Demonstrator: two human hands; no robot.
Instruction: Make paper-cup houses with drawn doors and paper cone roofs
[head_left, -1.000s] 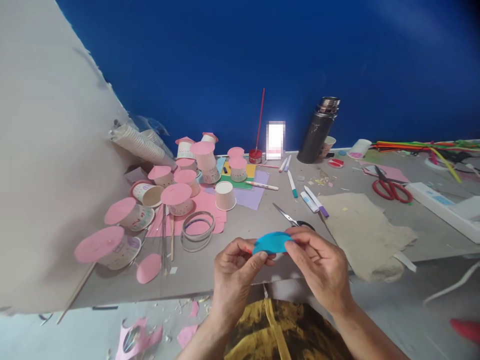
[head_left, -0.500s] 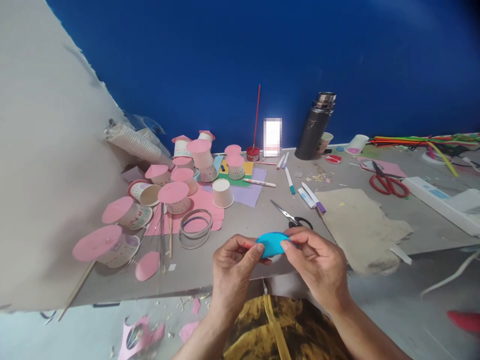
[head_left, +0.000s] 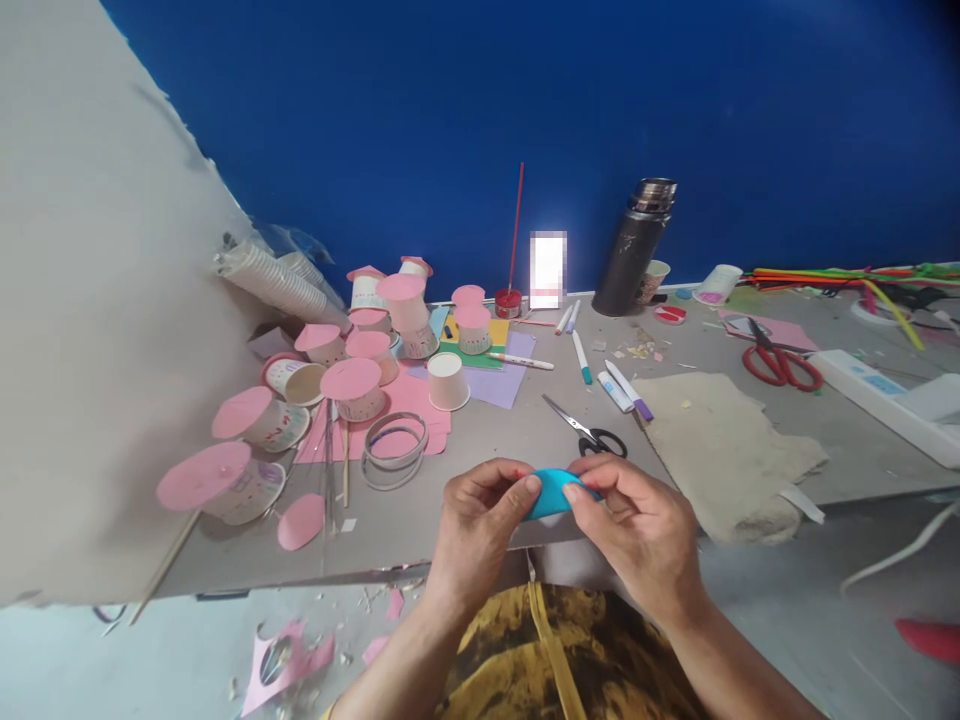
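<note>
Between both hands is a bright blue, rounded piece, perhaps of paper or foam, bent slightly. My left hand pinches its left end between thumb and fingers. At the other end my right hand grips it the same way, thumb on the near face. Small red marks show on the fingertips. Just beyond the hands lie black-handled scissors with open blades. A plain white paper cup stands upside down on the table, near two grey tape rings.
Paper cups with pink paper discs crowd the left. Markers, a dark thermos and a red pot with a stick stand or lie farther back. To the right are a beige cloth, red-handled scissors and a white power strip.
My left hand has shifted right, closer to my right hand, and less of the blue piece shows between them. The whole view has moved slightly.
</note>
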